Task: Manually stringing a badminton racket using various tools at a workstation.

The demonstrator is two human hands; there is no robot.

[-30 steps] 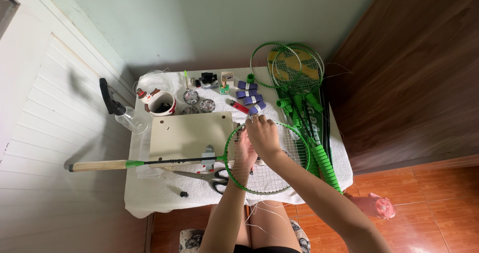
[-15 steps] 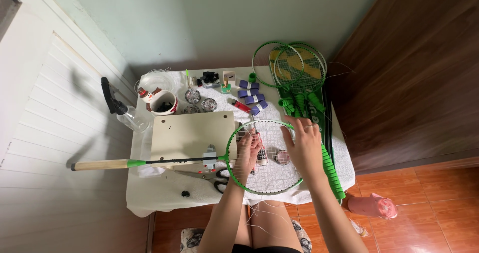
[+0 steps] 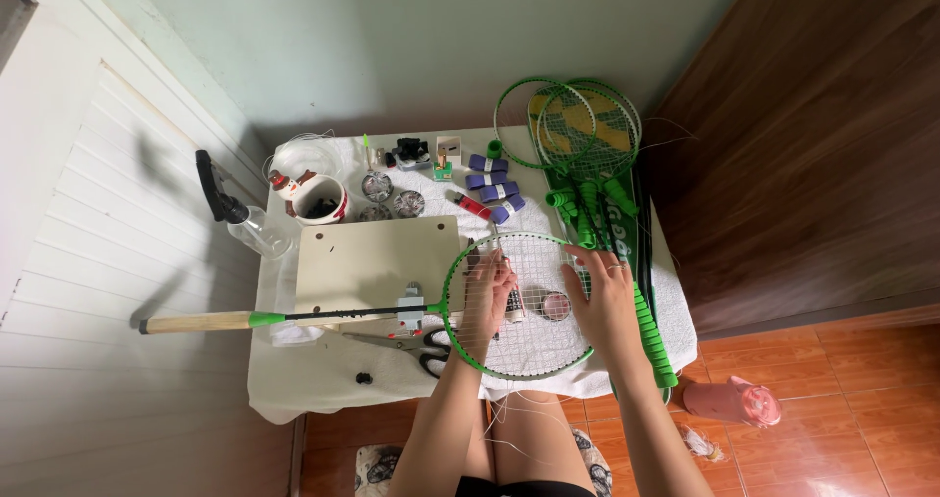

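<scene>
A green-framed badminton racket [image 3: 460, 340] lies across the table, its wooden-coloured handle [image 3: 191, 322] sticking out to the left past the table edge. A small clamp [image 3: 410, 308] holds its shaft against a beige board [image 3: 372, 262]. My left hand [image 3: 487, 296] rests on the white strings of the racket head, fingers curled into the string bed. My right hand [image 3: 605, 297] lies flat with spread fingers on the right side of the strings, over the frame. Small tools show under the strings between my hands.
Several green rackets [image 3: 578, 154] are stacked at the table's right. Purple grip rolls [image 3: 490, 186], a red lighter [image 3: 470, 204], a decorated mug [image 3: 318, 199], a spray bottle [image 3: 240, 221] and scissors [image 3: 423, 350] lie about. A pink object [image 3: 734, 401] is on the floor.
My right hand has moved from the top of the racket head, close to my left hand, down and to the right side of the strings. My left hand stays on the strings.
</scene>
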